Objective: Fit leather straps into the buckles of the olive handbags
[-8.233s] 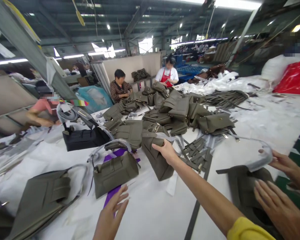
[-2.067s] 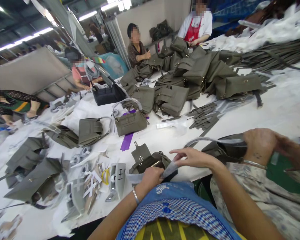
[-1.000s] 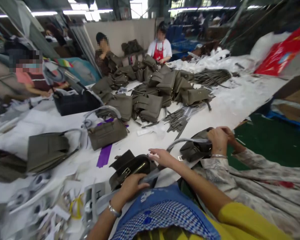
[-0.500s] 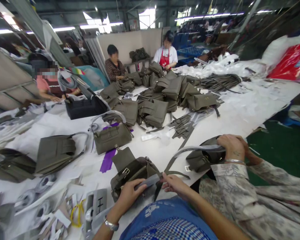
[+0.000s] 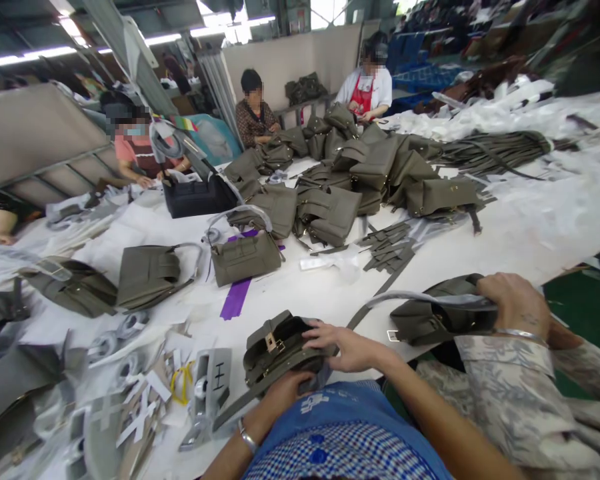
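Observation:
An olive-green handbag (image 5: 275,357) with a gold-coloured buckle rests on the table right before me, tilted. At its near side is my left hand (image 5: 285,397), closed around the lower edge, its fingertips partly hidden. My right hand (image 5: 350,347) grips the bag's right end, fingers over the top edge and thumb lower down. An olive strap (image 5: 243,403) slants from the bag past my left wrist to the lower left.
To my right, a co-worker's hand (image 5: 517,300) holds another olive bag (image 5: 420,320) with a wrapped handle. A heap of bags (image 5: 375,160) and loose strips (image 5: 390,247) lie beyond. Scraps (image 5: 150,393) and grey wrapped pieces (image 5: 213,377) are at left. Other people sit across the table.
Both hands have gone from the strap onto the handbag. Its raised flap is now down, and the strap has swung to the lower left. The view has turned left and down.

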### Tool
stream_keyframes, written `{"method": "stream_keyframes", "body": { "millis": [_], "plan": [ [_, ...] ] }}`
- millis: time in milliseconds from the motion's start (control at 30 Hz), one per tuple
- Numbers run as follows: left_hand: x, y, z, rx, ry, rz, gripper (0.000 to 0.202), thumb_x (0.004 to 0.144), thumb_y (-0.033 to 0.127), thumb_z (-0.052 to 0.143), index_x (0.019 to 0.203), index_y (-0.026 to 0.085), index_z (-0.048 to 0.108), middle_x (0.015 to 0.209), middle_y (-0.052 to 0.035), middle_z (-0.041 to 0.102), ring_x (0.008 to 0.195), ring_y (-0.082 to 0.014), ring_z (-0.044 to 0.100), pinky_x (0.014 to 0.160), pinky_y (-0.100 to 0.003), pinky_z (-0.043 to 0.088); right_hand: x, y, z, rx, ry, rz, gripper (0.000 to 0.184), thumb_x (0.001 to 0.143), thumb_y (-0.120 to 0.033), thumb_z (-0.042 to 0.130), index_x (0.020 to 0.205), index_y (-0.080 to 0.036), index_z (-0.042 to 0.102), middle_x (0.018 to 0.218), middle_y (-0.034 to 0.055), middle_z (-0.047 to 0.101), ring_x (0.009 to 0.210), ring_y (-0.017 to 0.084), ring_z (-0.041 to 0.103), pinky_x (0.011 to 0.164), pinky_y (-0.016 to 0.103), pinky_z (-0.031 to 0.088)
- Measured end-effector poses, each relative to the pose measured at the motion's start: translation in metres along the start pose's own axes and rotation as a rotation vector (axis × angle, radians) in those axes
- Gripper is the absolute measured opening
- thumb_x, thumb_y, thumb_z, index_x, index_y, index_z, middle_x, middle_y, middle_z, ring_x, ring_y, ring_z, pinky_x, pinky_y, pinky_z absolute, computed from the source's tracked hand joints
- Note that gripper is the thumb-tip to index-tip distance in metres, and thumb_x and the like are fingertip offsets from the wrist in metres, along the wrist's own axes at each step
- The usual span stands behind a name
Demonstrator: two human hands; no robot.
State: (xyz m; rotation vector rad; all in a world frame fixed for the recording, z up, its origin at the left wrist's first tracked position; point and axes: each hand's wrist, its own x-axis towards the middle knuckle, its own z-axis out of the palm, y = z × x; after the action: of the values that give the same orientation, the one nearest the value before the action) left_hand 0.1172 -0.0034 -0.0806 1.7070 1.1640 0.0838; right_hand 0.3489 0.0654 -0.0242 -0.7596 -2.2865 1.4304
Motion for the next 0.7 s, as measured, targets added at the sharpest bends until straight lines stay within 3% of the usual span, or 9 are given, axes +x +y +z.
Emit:
{"method": "stream_keyframes", "body": {
  "millis": [67,133,233,300,333,433,500,633,700],
  "plan": [
    [-0.006,-0.002,0.001,0.022,0.059,-0.009,0.039,0.078,0.034,0.064,0.115,0.021,0.067,0.123,-0.0075,0.065,0.114,-0.0281,0.058,0.100,-0.037,0.043,0.007,-0.008,-0.024,0.017,-0.176,0.040,0.059,0.072,-0.015,0.068,0.128,-0.029,0.058,0.137,0.0047,0.054,0.134,0.028,0.038,0.110,0.045,0.031],
    [-0.010,-0.004,0.006,0.016,0.146,-0.033,0.040,0.080,0.037,0.062,0.116,0.018,0.067,0.120,-0.0091,0.067,0.111,-0.0279,0.060,0.097,-0.036,0.045,0.021,-0.015,-0.041,0.049,-0.242,0.092,0.049,0.078,-0.016,0.062,0.125,-0.028,0.060,0.122,0.0038,0.065,0.116,0.022,0.057,0.100,0.037,0.043],
    [-0.015,-0.009,0.015,0.002,0.210,-0.095,0.038,0.084,0.042,0.057,0.105,0.014,0.070,0.101,-0.0106,0.072,0.095,-0.0271,0.066,0.083,-0.034,0.050,0.056,-0.019,-0.041,-0.073,0.041,0.124,0.039,0.084,-0.011,0.052,0.120,-0.023,0.063,0.108,0.0052,0.070,0.092,0.016,0.067,0.087,0.030,0.050],
    [-0.017,-0.011,0.019,0.049,0.220,-0.121,0.035,0.085,0.042,0.056,0.101,0.014,0.070,0.098,-0.0103,0.072,0.092,-0.0269,0.066,0.080,-0.034,0.050,0.082,-0.022,-0.028,-0.228,0.227,0.053,0.033,0.085,-0.012,0.053,0.114,-0.020,0.066,0.109,0.0069,0.068,0.094,0.017,0.064,0.087,0.030,0.048],
    [-0.018,-0.011,0.019,0.085,0.213,-0.125,0.034,0.085,0.042,0.056,0.101,0.015,0.069,0.099,-0.0098,0.072,0.092,-0.0266,0.066,0.080,-0.033,0.050,0.092,-0.024,-0.019,-0.277,0.245,0.000,0.028,0.087,-0.014,0.054,0.110,-0.020,0.067,0.108,0.0069,0.068,0.095,0.017,0.063,0.087,0.029,0.047],
    [-0.022,-0.009,0.018,0.194,0.166,-0.112,0.031,0.086,0.040,0.054,0.105,0.019,0.066,0.101,-0.0073,0.071,0.094,-0.0250,0.066,0.079,-0.031,0.048,0.109,-0.031,0.006,-0.293,0.130,-0.128,0.021,0.093,-0.025,0.049,0.102,-0.020,0.068,0.099,0.0053,0.070,0.093,0.016,0.063,0.085,0.027,0.046],
    [-0.024,-0.007,0.016,0.254,0.130,-0.096,0.027,0.088,0.036,0.052,0.105,0.020,0.065,0.102,-0.0066,0.071,0.095,-0.0247,0.065,0.077,-0.029,0.048,0.113,-0.032,0.021,-0.328,0.026,-0.159,0.024,0.094,-0.030,0.050,0.108,-0.020,0.065,0.104,0.0058,0.069,0.097,0.017,0.062,0.086,0.027,0.046],
    [-0.024,-0.004,0.016,0.301,0.100,-0.061,0.020,0.087,0.027,0.051,0.100,0.021,0.066,0.101,-0.0067,0.071,0.097,-0.0247,0.064,0.076,-0.028,0.047,0.116,-0.024,0.051,-0.598,-0.256,-0.077,0.046,0.078,-0.029,0.070,0.120,-0.016,0.060,0.117,0.0120,0.065,0.109,0.026,0.058,0.091,0.035,0.045],
    [-0.023,-0.003,0.018,0.303,0.108,-0.052,0.017,0.086,0.027,0.052,0.093,0.020,0.067,0.096,-0.0067,0.072,0.092,-0.0236,0.065,0.075,-0.028,0.047,0.120,-0.022,0.061,-0.740,-0.384,0.010,0.039,0.076,-0.019,0.069,0.114,-0.012,0.062,0.111,0.0147,0.067,0.106,0.029,0.061,0.089,0.038,0.047]
  ]
}}
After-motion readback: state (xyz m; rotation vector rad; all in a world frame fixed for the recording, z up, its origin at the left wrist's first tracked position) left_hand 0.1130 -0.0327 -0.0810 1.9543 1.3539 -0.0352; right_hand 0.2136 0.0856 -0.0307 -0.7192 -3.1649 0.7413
